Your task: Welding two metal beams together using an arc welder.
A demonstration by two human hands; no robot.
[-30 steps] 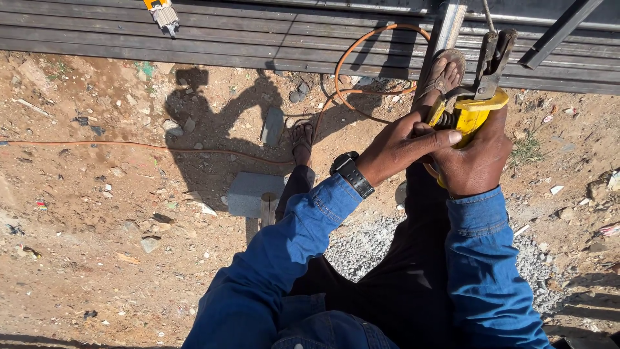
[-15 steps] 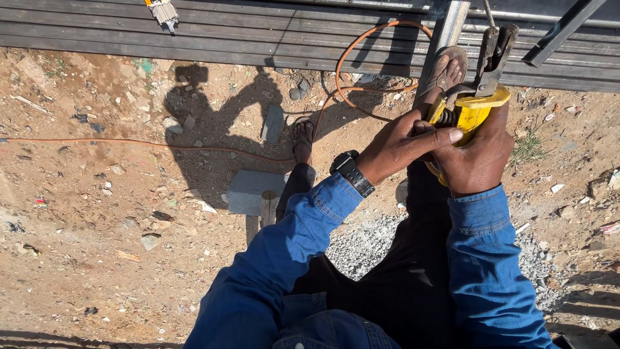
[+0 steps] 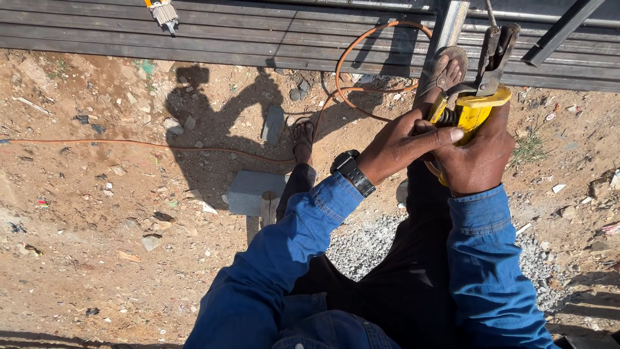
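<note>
1. Head view: we see our right hand [image 3: 478, 158] gripping a yellow plastic-bodied tool with dark metal jaws [image 3: 475, 103], raised above our right knee.
2. Our left hand [image 3: 403, 142] clasps it too, forefinger lying along the tool's yellow body.
3. An orange cable [image 3: 161, 145] crosses the dirt ground [image 3: 97, 226] below.

A yellow plastic-bodied clamp tool with dark metal jaws [image 3: 475, 97] is held upright above the knees, its jaws raised toward the grey metal rails.
</note>
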